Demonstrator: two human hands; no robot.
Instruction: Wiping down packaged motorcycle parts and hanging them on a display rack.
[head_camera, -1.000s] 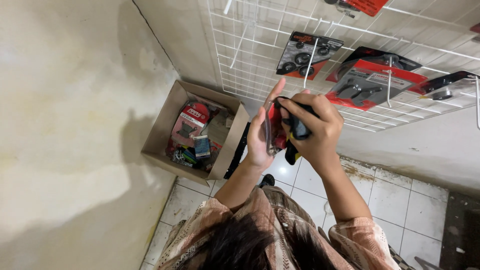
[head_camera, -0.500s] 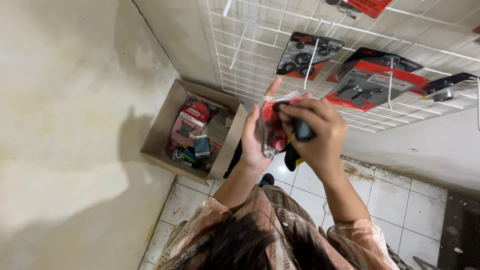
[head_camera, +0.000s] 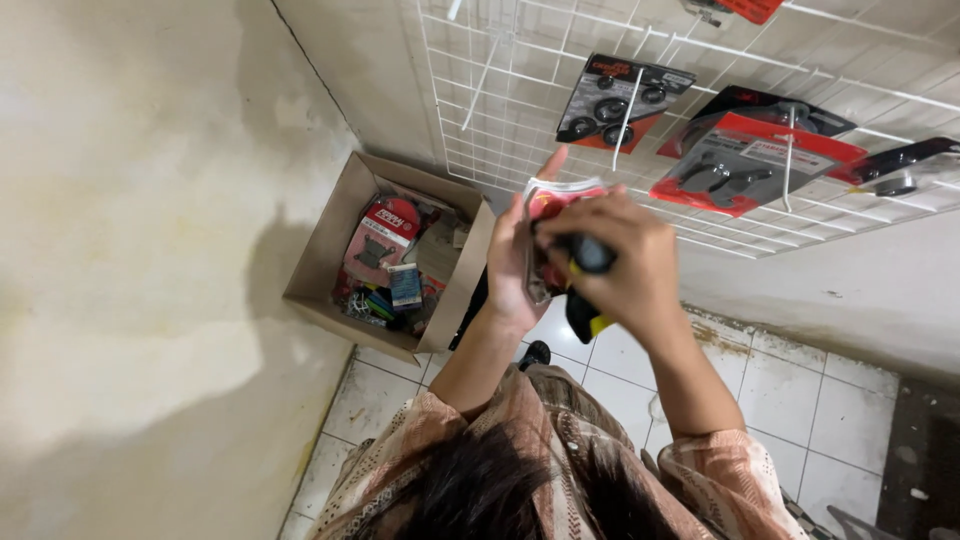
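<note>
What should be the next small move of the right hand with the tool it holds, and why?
Probably press the black-and-yellow tool a little firmer against the red packet. The right hand already holds the tool on the packet, and the left hand braces it from behind, below the wire grid.

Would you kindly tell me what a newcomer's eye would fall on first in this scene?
At the centre, the left hand holds a red-topped clear packet while the right hand grips a black and yellow tool against it. Behind them, carded parts hang on a white wire grid, and an open cardboard box of packets sits lower left.
</note>
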